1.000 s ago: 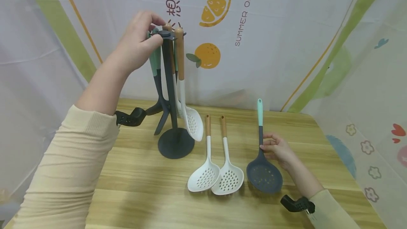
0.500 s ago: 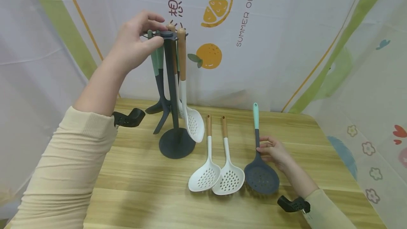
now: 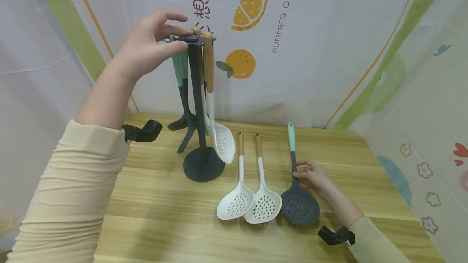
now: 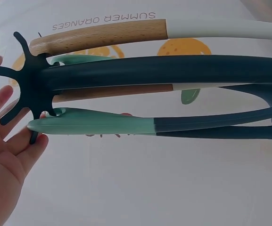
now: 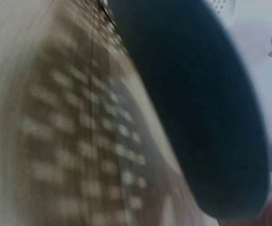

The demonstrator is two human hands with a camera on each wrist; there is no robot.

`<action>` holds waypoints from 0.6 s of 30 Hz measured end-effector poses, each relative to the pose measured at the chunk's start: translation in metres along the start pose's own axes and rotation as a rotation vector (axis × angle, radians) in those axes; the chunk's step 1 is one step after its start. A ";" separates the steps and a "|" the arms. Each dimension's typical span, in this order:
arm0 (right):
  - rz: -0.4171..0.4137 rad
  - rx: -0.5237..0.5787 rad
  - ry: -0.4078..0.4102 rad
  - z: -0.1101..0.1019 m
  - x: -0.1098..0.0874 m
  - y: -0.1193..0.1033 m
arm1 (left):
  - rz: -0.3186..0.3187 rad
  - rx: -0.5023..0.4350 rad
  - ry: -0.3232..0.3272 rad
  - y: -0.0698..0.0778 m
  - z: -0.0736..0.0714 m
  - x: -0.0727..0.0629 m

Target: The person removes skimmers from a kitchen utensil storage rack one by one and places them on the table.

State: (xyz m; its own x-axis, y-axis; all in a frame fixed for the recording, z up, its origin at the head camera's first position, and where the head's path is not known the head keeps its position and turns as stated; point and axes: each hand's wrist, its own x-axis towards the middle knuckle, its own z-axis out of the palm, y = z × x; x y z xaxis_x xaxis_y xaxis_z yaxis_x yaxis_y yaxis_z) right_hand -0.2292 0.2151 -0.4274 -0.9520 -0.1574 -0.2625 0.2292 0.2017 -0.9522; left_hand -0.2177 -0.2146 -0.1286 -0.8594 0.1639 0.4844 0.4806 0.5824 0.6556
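Note:
At the top of a dark utensil stand (image 3: 203, 167), my left hand (image 3: 146, 46) pinches the hooked crown (image 4: 29, 84) between thumb and finger, its other fingers spread. From the hooks hang a white slotted spoon (image 3: 224, 143) with a wooden handle, another wooden-handled utensil behind it, and mint-handled dark utensils (image 3: 178, 70). On the right, my right hand (image 3: 315, 178) pinches the neck of a dark skimmer (image 3: 300, 207) with a mint handle. The skimmer head lies low over the table; in the right wrist view it looms large, with its dotted shadow on the wood.
Two white slotted spoons (image 3: 235, 204) with wooden handles lie side by side on the wooden table (image 3: 164, 214), between the stand and the skimmer. A white printed cloth (image 3: 300, 88) hangs behind the table's back edge and along its sides.
My right hand has drawn the skimmer left and slightly toward me, close beside the white slotted spoons. My left hand has shifted a little left, its upper fingers lifting and spreading.

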 end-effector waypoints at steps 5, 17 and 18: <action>0.012 -0.022 0.019 0.003 0.003 0.002 | 0.002 0.006 0.001 0.000 0.000 0.000; 0.033 -0.067 0.029 0.008 0.008 0.006 | -0.001 0.006 0.000 -0.001 0.002 0.000; 0.034 -0.074 0.032 0.009 0.009 0.006 | -0.002 0.004 0.000 -0.001 0.002 0.000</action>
State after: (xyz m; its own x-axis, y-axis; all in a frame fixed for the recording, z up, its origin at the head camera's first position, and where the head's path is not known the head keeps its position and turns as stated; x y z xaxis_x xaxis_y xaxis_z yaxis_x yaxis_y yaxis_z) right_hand -0.2347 0.2065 -0.4371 -0.9501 -0.1187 -0.2884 0.2471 0.2780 -0.9283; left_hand -0.2185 -0.2136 -0.1298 -0.8603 0.1629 0.4830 0.4783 0.5856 0.6544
